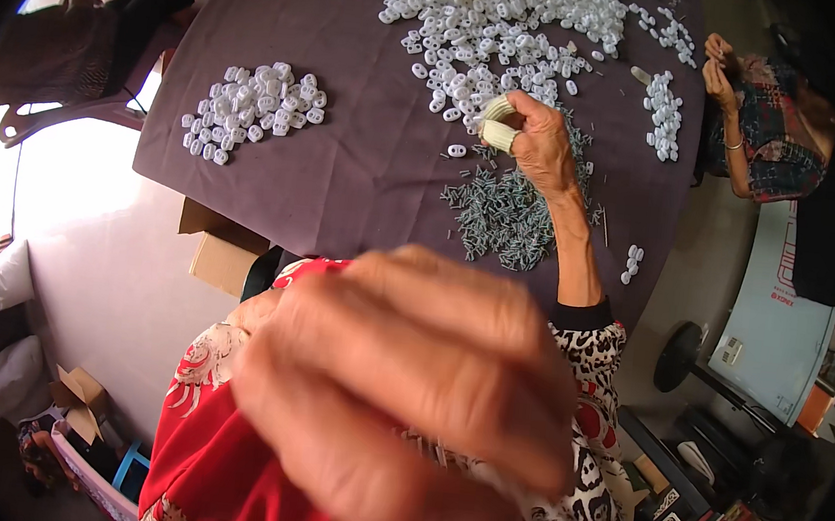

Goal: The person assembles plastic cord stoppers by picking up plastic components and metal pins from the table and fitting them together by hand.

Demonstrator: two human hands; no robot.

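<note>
the right hand [539,142], its thumb and forefinger wrapped in pale tape, is held over the dark purple cloth-covered table [367,155]; whether the curled fingers pinch anything cannot be told. it is placed between the big heap of small white plastic pieces [481,16] and the pile of small grey metal pins [507,214]. the left hand [405,390] is seen blurred near the camera, fingers pressed together.

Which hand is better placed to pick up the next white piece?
The right hand: it rests on the table beside the white pieces. The left hand is raised close to the camera.
</note>
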